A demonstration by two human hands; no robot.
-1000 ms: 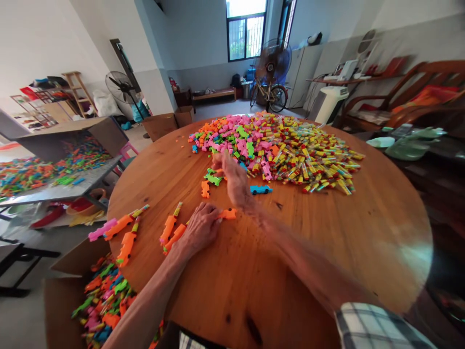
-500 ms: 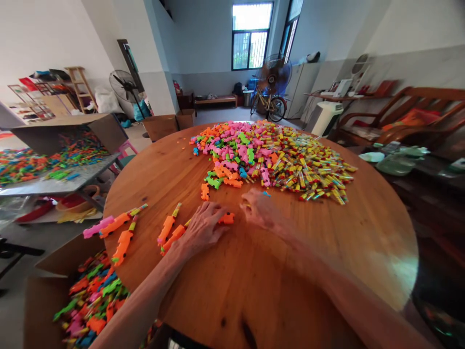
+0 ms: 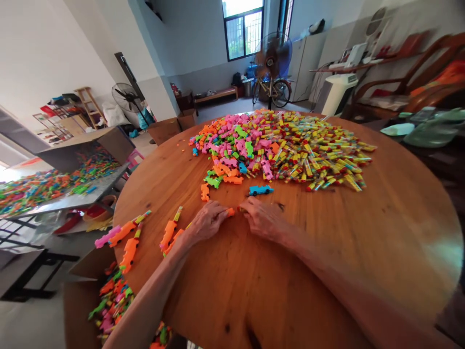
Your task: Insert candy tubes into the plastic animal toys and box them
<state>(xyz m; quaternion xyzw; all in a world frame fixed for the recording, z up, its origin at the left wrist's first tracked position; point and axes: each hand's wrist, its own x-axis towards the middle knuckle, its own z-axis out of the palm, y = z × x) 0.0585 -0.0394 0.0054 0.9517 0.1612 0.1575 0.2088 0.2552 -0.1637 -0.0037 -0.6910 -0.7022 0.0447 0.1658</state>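
Observation:
My left hand (image 3: 208, 221) is closed round an orange toy car (image 3: 230, 212), whose end pokes out past the fingertips. Facing it across a small gap, my right hand (image 3: 264, 219) pinches a small tube, mostly hidden, with its red end (image 3: 239, 209) toward the car. A blue toy car (image 3: 260, 190) lies on the table just beyond my right knuckles. Left of my left hand rest several toy cars with yellow tubes stuck in their ends, such as an orange one (image 3: 167, 233).
On the round wooden table (image 3: 290, 291) is a heap of pink, orange and green toy cars (image 3: 228, 145) beside yellow-labelled tubes (image 3: 323, 150). A cardboard box of toys (image 3: 116, 300) stands below the left edge. A side table (image 3: 105, 179) at left holds more pieces.
My left hand has closed round the orange car. My right hand has drawn nearer the body, uncovering the blue car. The whole view has tilted.

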